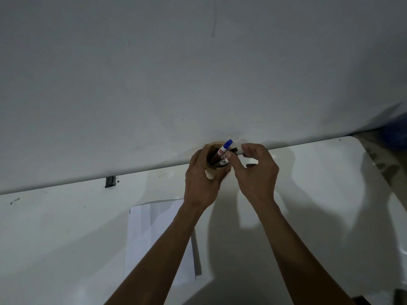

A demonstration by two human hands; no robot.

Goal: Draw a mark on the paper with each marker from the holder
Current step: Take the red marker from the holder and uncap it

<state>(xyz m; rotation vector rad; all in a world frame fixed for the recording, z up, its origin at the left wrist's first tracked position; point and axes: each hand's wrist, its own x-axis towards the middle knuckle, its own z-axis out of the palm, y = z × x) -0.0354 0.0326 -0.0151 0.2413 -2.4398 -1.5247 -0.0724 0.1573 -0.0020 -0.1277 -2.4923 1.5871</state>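
Observation:
A tan round holder (213, 148) stands at the table's far edge against the wall. My left hand (201, 179) wraps around its near side. A blue-capped marker (224, 147) and a black-capped marker (229, 156) stick up out of it. My right hand (255, 170) is just right of the holder, thumb and forefinger pinched on the black-capped marker near its top. White paper (152, 234) lies on the table nearer to me, partly under my left forearm, with a small dark mark at its upper left edge.
The white table (319, 194) ends at a pale wall (198, 73). A small black object (110, 181) sits at the wall line on the left. Something blue (396, 133) stands beyond the table's right corner. A dark object (399, 293) shows at the bottom right.

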